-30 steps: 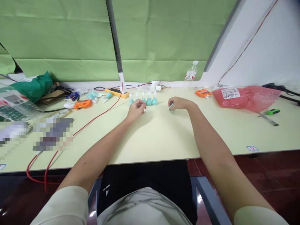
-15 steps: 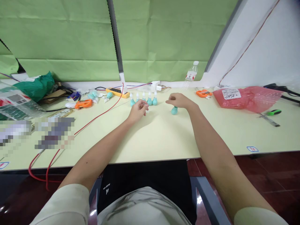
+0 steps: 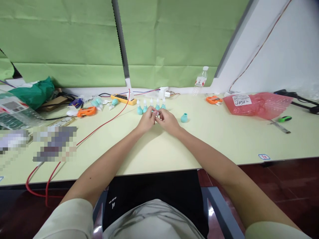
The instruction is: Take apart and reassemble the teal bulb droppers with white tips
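Observation:
Over the middle of the table, my left hand (image 3: pixel 147 120) and my right hand (image 3: pixel 167 120) meet, fingertips pinched around a small whitish piece (image 3: pixel 156 113) that is mostly hidden by the fingers. Just behind them stands a row of several teal bulbs with white tips, the leftmost bulb (image 3: pixel 140 110) fully visible and others partly covered by my hands. To the right of my right hand, a single teal bulb (image 3: pixel 183 118) without a white tip stands upright with its open neck facing up.
A yellow power strip (image 3: pixel 124 99) and red cable (image 3: pixel 104 122) lie left of the row. Orange tools (image 3: pixel 86 112) sit at both sides. Behind stands a clear bottle (image 3: pixel 201 78); at right are a pink bag (image 3: pixel 249 105) and green-handled tool (image 3: pixel 284 119).
My right hand has moved left from the lone teal bulb to meet my left hand. The lone bulb now stands uncovered. The view has shifted slightly.

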The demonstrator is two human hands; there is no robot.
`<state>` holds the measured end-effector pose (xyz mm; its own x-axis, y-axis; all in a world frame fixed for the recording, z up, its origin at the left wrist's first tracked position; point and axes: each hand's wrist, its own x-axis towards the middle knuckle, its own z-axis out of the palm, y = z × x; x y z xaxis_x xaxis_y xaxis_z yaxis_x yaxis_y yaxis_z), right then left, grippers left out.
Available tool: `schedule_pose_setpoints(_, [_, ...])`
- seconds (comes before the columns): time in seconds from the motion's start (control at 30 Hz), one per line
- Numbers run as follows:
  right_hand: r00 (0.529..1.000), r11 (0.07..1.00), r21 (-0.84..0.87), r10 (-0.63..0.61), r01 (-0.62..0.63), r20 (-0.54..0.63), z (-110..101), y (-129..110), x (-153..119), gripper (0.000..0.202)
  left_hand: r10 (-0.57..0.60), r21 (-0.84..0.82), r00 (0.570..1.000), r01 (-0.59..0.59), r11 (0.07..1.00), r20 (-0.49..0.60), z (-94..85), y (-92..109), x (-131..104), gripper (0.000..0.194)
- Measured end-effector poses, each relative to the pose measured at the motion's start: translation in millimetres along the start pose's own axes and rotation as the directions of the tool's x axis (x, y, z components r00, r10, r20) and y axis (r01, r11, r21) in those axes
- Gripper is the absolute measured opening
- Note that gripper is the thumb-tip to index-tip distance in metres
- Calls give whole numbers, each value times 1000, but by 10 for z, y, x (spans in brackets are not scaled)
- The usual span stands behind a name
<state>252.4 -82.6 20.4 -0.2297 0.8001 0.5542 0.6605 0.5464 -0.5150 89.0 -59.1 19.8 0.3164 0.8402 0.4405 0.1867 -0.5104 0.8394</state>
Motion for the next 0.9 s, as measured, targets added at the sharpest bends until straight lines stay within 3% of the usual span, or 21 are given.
schedule_pose_setpoints(0.23, [997,994,-86,-73,73,10,35,83,-10,23,26,120,988,-45,992,153,-121,127,-127,18])
schedule_pose_setpoints(0.43, [988,993,-47,-106,112,114,66,95,-8,22,156,331,988,-153,931,19,-197,84,-312,20])
schedule_pose_setpoints(0.63, [976,990,-31,-130,137,175,90,100,-86,19,330,375,941,-282,883,-68,-140,41,-349,19])
schedule_pose_setpoints(0.73, [975,988,-66,-122,137,185,83,110,-147,19,337,331,941,-311,891,-24,-127,30,-340,33])
schedule_pose_setpoints(0.9, [975,987,-83,-123,140,185,82,126,-176,18,327,331,942,-332,883,74,-121,44,-332,37])
